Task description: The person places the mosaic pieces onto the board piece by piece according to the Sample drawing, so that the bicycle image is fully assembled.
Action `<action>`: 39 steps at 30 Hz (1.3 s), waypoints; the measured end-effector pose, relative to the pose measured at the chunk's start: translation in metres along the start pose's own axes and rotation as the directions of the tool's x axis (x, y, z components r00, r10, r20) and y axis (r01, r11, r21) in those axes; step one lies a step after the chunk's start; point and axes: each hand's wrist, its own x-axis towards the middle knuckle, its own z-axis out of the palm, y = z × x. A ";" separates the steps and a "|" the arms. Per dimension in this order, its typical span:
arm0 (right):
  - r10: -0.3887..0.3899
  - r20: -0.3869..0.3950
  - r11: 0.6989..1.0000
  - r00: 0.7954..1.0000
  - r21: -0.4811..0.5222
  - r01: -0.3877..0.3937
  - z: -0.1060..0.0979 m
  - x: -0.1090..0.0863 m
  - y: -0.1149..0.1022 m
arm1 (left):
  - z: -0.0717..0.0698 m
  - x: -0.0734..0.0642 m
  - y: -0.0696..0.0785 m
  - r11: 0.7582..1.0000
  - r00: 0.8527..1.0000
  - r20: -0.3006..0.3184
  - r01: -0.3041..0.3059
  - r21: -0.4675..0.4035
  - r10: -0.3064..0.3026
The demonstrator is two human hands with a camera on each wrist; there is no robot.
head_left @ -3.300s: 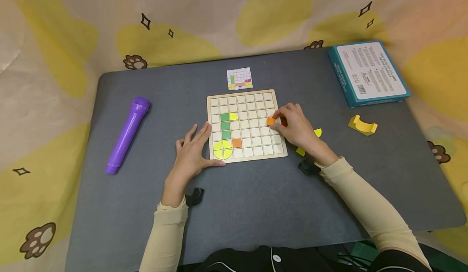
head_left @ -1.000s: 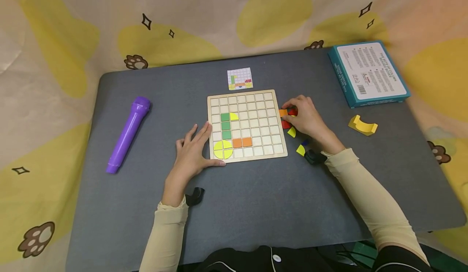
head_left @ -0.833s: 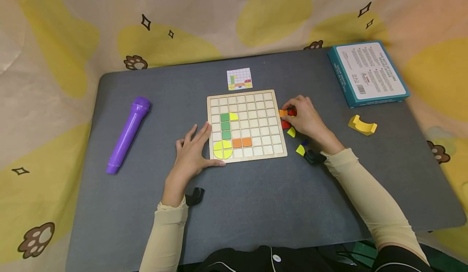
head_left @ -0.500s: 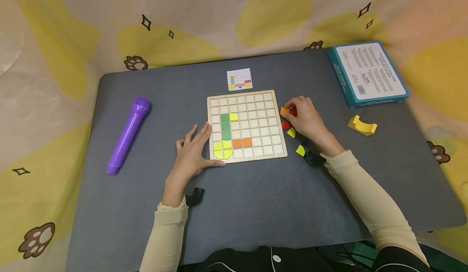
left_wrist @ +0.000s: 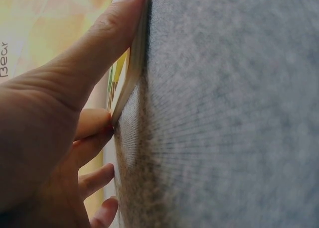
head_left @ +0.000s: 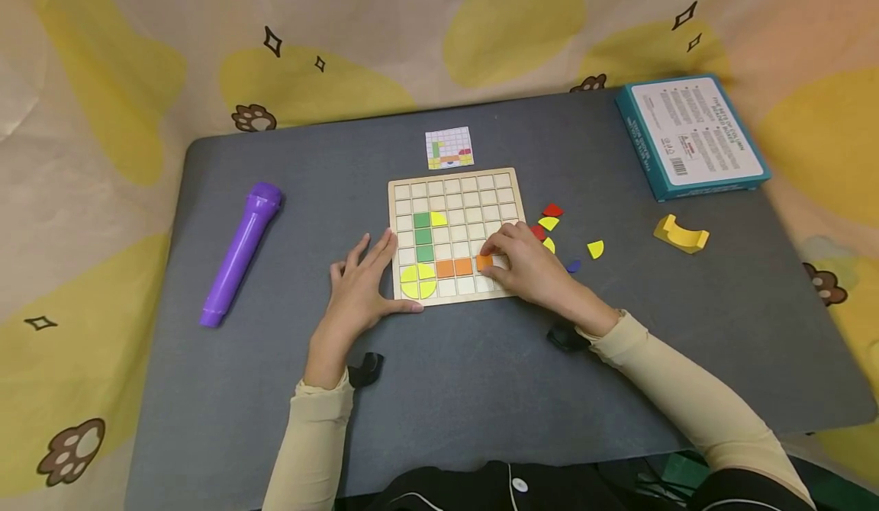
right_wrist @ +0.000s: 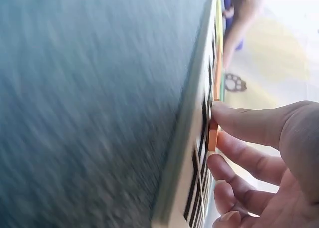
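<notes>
A wooden grid board [head_left: 476, 230] lies on the table. Set in its cells are green squares [head_left: 423, 235], a yellow circle of quarter pieces [head_left: 418, 281], one more yellow quarter piece [head_left: 439, 220] and two orange squares [head_left: 455, 268]. My right hand [head_left: 527, 265] pinches another orange square tile [head_left: 484, 263] at the board, just right of those two; the right wrist view shows this tile [right_wrist: 213, 136] between thumb and fingers. With fingers spread, my left hand [head_left: 360, 290] touches the board's left edge, its thumb at the front edge.
Loose red [head_left: 552, 210], yellow [head_left: 595, 249] and blue [head_left: 574, 266] pieces lie right of the board. A pattern card [head_left: 449, 148] lies behind it. A purple microphone-shaped object [head_left: 242, 253] is at left; a yellow arch block [head_left: 680, 235] and a teal box [head_left: 693, 137] are at right.
A second orange square has joined the row since the earliest frame. My right hand has then picked up another from the loose pieces and moved it left and nearer onto the board. My left hand stays put.
</notes>
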 end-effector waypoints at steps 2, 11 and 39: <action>-0.018 -0.007 1.000 1.000 -0.005 0.018 0.004 -0.002 -0.002 | 0.000 0.000 0.000 1.000 1.000 -0.003 -0.001 0.000 0.001; -0.044 -0.032 0.999 0.999 -0.014 0.044 0.008 -0.002 -0.004 | 0.001 0.000 -0.001 1.000 1.000 -0.007 -0.003 0.001 0.003; 0.141 -0.101 0.989 0.985 0.068 -0.134 -0.043 -0.004 0.055 | 0.000 -0.002 -0.001 1.000 1.000 -0.017 -0.020 -0.013 0.020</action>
